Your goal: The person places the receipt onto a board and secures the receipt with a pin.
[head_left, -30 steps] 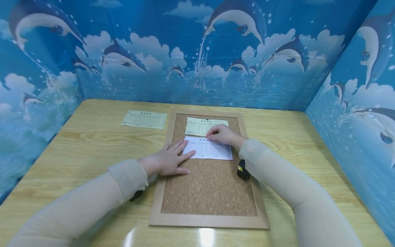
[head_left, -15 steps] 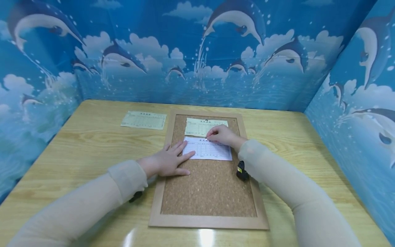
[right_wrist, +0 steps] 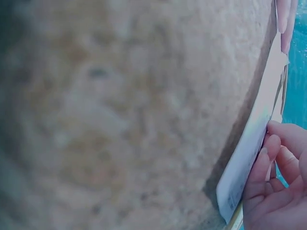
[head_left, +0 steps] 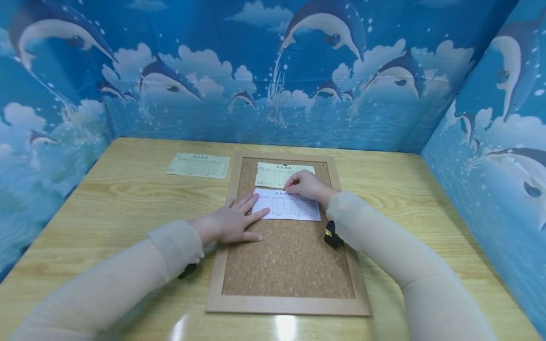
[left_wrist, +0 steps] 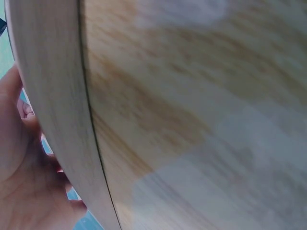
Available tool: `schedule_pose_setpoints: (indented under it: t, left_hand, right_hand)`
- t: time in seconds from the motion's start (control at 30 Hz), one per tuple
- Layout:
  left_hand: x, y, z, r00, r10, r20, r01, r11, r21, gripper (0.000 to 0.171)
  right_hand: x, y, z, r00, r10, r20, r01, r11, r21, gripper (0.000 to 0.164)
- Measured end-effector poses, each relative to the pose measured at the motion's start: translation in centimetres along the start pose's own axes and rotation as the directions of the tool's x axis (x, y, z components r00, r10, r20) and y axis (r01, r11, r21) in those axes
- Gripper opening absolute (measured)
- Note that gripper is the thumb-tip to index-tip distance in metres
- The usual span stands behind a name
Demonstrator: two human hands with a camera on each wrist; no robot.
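Observation:
On the cork board (head_left: 290,260) lies a white printed form (head_left: 294,211), just below a pale green form (head_left: 268,176) with a pushpin (head_left: 285,166) at its top edge. The fingers of my left hand (head_left: 234,221) are spread over the white form's left edge and the board's frame. At the white form's top edge, my right hand (head_left: 308,185) pinches a small shiny pushpin (head_left: 285,191) between thumb and fingertips, which mostly hide it. In the right wrist view the white form (right_wrist: 254,136) stands slightly off the cork, beside the pinching fingers.
Another pale green form (head_left: 198,166) lies on the wooden table (head_left: 141,189), left of the board. A second small pin (head_left: 323,166) sits near the cork's upper right corner. Blue dolphin-print curtains (head_left: 264,118) enclose the table's back and sides.
Hardly anything differs. The right wrist tilts very slightly while its fingertips stay at the white form's top edge; the left hand keeps still.

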State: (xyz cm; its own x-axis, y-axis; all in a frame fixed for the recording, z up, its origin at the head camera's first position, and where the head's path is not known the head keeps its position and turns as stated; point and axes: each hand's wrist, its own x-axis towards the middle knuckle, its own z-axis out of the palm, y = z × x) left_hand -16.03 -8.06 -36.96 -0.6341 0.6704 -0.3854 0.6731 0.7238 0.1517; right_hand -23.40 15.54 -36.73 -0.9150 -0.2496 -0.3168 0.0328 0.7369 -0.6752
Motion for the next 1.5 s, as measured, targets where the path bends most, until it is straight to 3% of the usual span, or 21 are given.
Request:
schedule_pose_setpoints:
  t: [0.7,1.0,1.5]
  left_hand:
    - [-0.3,-0.3,-0.5,1.0,0.018,-0.016,-0.019,0.998,-0.059,0.075]
    - [-0.2,-0.7,0.1,0.999,0.016,-0.038,-0.017,0.999,-0.05,0.076]
    - [-1.6,-1.7,0.4,0.998,0.003,-0.07,-0.009,0.996,-0.087,0.077]
  right_hand:
    - [0.2,0.2,0.2,1.0,-0.004,-0.02,0.003,1.0,-0.025,0.01]
    - [0.2,0.2,0.2,1.0,-0.016,-0.015,0.016,1.0,-0.026,0.01]
    - [0.1,0.2,0.0,1.0,-0.017,0.0,0.017,1.0,0.002,0.013]
